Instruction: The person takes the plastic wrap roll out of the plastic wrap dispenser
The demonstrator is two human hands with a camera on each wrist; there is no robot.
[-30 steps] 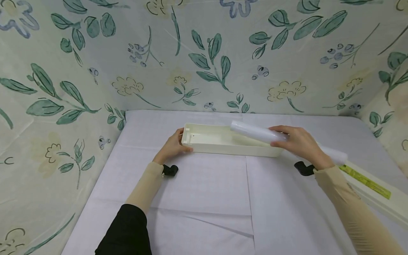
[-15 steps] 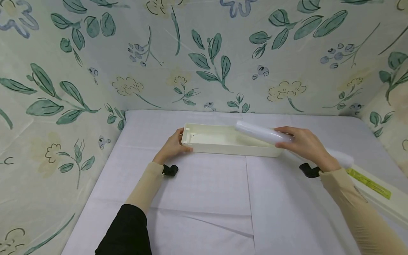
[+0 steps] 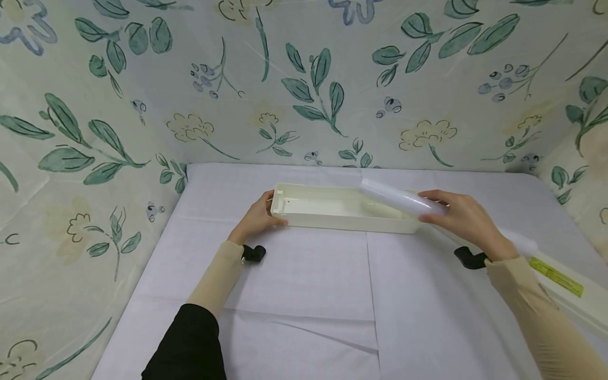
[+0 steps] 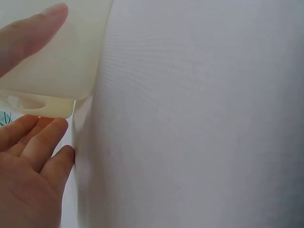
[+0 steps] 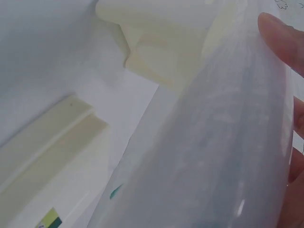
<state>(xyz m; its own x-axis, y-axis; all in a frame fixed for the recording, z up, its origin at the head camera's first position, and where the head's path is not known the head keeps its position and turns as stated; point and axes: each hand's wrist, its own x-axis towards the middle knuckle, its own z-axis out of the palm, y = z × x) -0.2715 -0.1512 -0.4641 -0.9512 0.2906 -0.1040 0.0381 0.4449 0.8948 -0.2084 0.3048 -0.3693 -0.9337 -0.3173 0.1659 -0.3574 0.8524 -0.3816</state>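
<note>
A long cream plastic box (image 3: 347, 222) with an open top lies on the white cloth. My left hand (image 3: 254, 215) holds its left end, the thumb (image 4: 33, 38) flat on the near wall and the fingers bent round the end. My right hand (image 3: 461, 217) grips a roll of clear plastic film (image 3: 391, 198) by its middle, thumb on the near side. The roll slants over the right half of the box, its left tip above the opening. Its right end shows behind the right wrist. In the right wrist view the roll (image 5: 213, 142) fills the middle.
A long cream lid-like piece (image 3: 581, 301) with a yellow-green label (image 3: 556, 275) lies at the right, partly behind the right sleeve. A floral curtain (image 3: 304, 100) rises behind the cloth-covered table (image 3: 294, 279) and at its sides.
My right hand has drawn the roll of film to the right along the box, uncovering more of the box's inside. The left hand and the box have stayed in place.
</note>
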